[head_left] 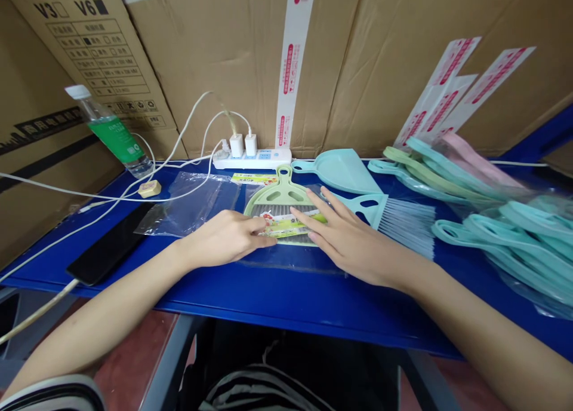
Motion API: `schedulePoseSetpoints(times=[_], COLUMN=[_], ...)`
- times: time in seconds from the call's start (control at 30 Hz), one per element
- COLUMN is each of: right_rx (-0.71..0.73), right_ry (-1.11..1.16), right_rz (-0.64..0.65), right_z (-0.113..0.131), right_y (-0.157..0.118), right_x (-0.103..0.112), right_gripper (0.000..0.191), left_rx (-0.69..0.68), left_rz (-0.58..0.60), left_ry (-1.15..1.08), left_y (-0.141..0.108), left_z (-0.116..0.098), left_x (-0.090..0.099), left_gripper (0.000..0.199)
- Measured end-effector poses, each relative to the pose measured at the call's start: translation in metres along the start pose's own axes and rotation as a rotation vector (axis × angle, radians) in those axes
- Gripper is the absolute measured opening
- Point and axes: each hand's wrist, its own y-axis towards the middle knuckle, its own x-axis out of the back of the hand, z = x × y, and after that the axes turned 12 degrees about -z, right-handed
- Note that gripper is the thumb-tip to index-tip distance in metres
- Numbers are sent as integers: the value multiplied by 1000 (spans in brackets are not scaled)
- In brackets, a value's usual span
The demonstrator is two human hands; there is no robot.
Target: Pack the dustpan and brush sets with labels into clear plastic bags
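Observation:
A green dustpan and brush set [283, 190] lies on the blue table in front of me, its handle pointing away. Across its grey bristles rests a yellow-green printed label strip [290, 224]. My left hand [228, 238] pinches the strip's left end between thumb and index finger. Spread fingers of my right hand [353, 238] rest on the strip's right part and the brush. Clear plastic film shows beneath the green set. Just to the right are a light-blue dustpan [342, 169] and a light-blue brush [403, 220].
Bagged blue, green and pink sets [528, 238] are piled at the right. Clear bags [188, 202], a black phone [110, 244], cables, a power strip [273, 158] and a bottle [111, 133] occupy the left and back. Cardboard [242, 52] stands behind.

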Motion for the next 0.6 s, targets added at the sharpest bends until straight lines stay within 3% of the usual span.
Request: schedulePoseSetpoints(times=[0.23, 0.6], right_rx=[57, 84], right_ry=[-15, -36], right_rz=[-85, -13], right_z=[-2, -1], right_y=[0, 0], right_x=[-1, 3], right_gripper=[50, 52], left_rx=[-4, 101], left_rz=[-5, 38], left_ry=[126, 3], left_y=[0, -1], left_z=[-4, -3], left_x=[-6, -6], left_gripper=[33, 38])
